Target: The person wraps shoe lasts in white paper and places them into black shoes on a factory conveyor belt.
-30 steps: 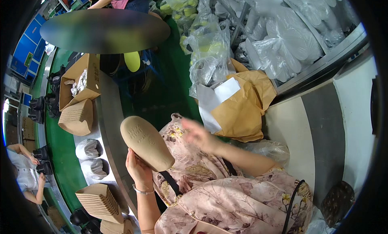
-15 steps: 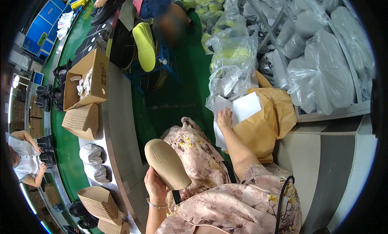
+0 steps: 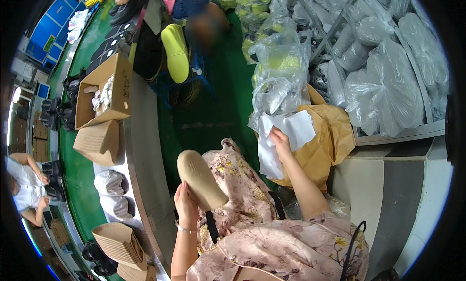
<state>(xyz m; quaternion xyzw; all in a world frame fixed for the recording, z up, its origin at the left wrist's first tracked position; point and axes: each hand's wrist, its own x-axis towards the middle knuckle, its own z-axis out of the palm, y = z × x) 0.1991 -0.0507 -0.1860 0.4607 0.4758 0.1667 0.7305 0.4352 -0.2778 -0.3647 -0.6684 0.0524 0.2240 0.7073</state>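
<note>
The left hand (image 3: 187, 205) gripped a tan shoe (image 3: 200, 180) sole-up, while the right hand (image 3: 280, 140) pinched white paper sheets (image 3: 286, 135) from the brown bag (image 3: 330, 140) beside it.

Pink floral dress (image 3: 291, 252) (short-sleeved), a thin bracelet (image 3: 183, 228) on the left wrist, black strap (image 3: 211, 227) across the lap.

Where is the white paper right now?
In the head view, the stack of white paper sheets lies right of centre on the yellow-brown bag, under the person's right hand, just below the clear plastic bags.
</note>
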